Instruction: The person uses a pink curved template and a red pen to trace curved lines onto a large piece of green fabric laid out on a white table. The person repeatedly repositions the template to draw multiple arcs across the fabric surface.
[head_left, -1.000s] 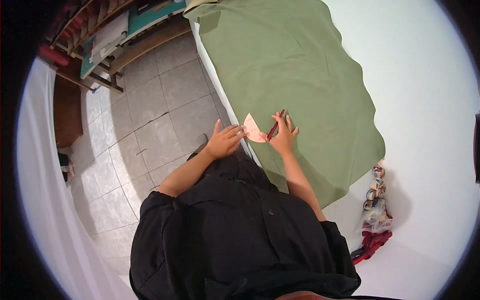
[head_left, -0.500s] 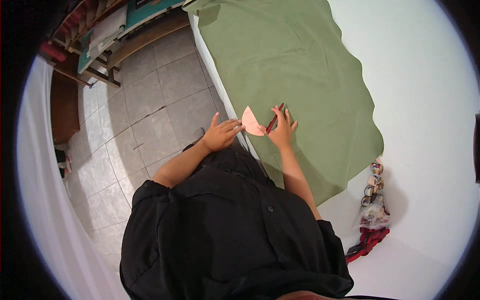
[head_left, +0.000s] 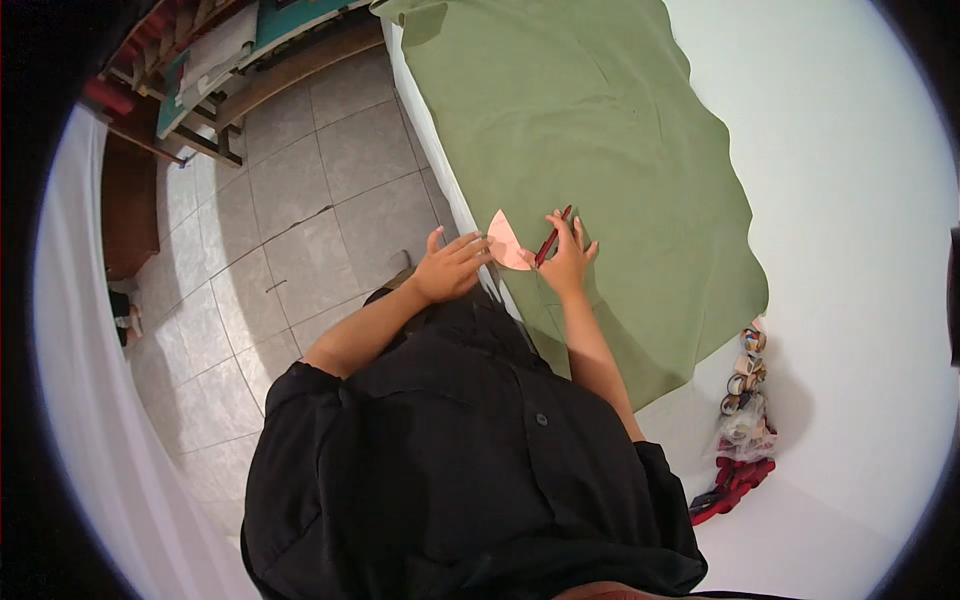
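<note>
- Left hand [head_left: 452, 268], bare; we record it spread flat, thumb lifted well away from the fingers, nothing gripped; its fingertips reach the left edge of the paper piece.
- Right hand [head_left: 565, 262], bare; we note a dark red pen [head_left: 552, 241] held slantwise along the thumb side, the remaining fingers extended and parted; the thumb tip reaches the lower right part of the paper piece.
- Pink paper piece [head_left: 504, 246], roughly a half-disc with a pointed top; we find it between the two hands, near the left border of the cloth; faint marks on it are too small for us to make out.
- Green cloth [head_left: 600, 120], broad, wavy along its right edge; we see it spread beneath the paper piece and the right hand, over a white tabletop [head_left: 840, 130].
- Rolls of tape [head_left: 741, 382], in a row off the cloth's lower right corner; beside them we list a clear plastic bag [head_left: 747, 436] and a red bundle [head_left: 740, 484].
</note>
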